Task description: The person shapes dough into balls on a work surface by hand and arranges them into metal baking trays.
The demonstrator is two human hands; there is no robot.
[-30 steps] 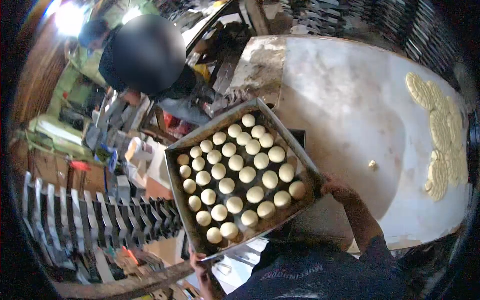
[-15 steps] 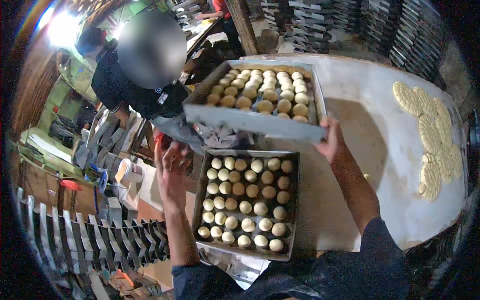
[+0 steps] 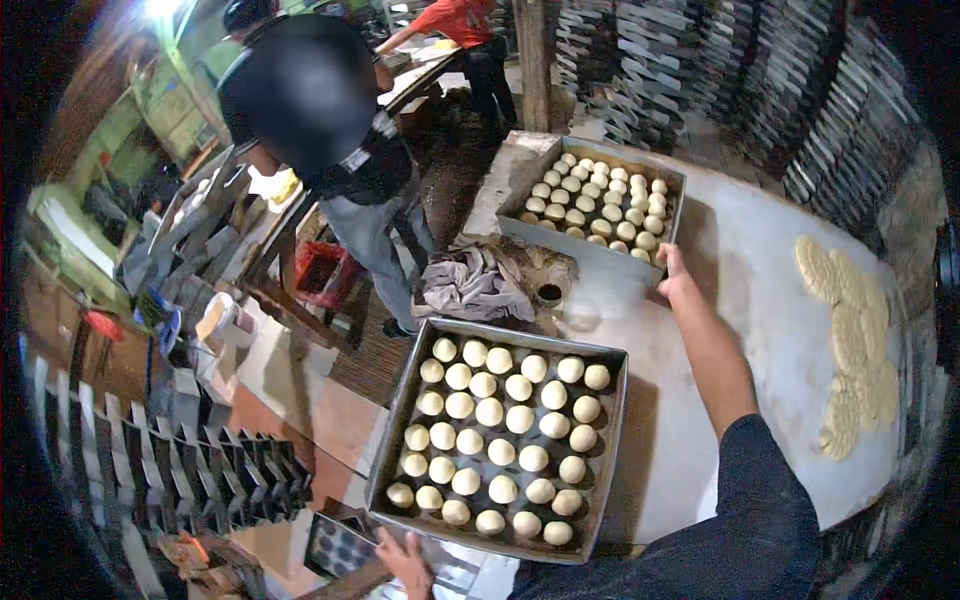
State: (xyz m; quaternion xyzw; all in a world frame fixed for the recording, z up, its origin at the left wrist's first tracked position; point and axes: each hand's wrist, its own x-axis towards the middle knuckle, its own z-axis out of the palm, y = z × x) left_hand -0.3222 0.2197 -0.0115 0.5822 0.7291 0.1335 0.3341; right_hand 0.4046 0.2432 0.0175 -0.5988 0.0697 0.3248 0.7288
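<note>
My right hand [image 3: 674,275] grips the near right corner of a metal tray [image 3: 590,246] of pale dough balls, which is at the far part of the pale table. Nearer to me, a second square tray [image 3: 618,440] holds rows of dough balls [image 3: 503,452]. By its lower left corner is my left hand [image 3: 405,562], fingers apart and holding nothing. Flattened, ridged dough pieces [image 3: 848,345] lie overlapped along the table's right side.
A person in dark clothes [image 3: 375,200] stands at the upper left, and one in red [image 3: 455,20] farther back. Crumpled cloth [image 3: 472,285] lies beyond the near tray. Metal trays [image 3: 190,470] are stacked at left; more stacks [image 3: 650,70] stand behind the table [image 3: 740,400].
The tray in my right hand has moved away from me to the table's far part. My left hand has dropped to the near tray's lower left corner.
</note>
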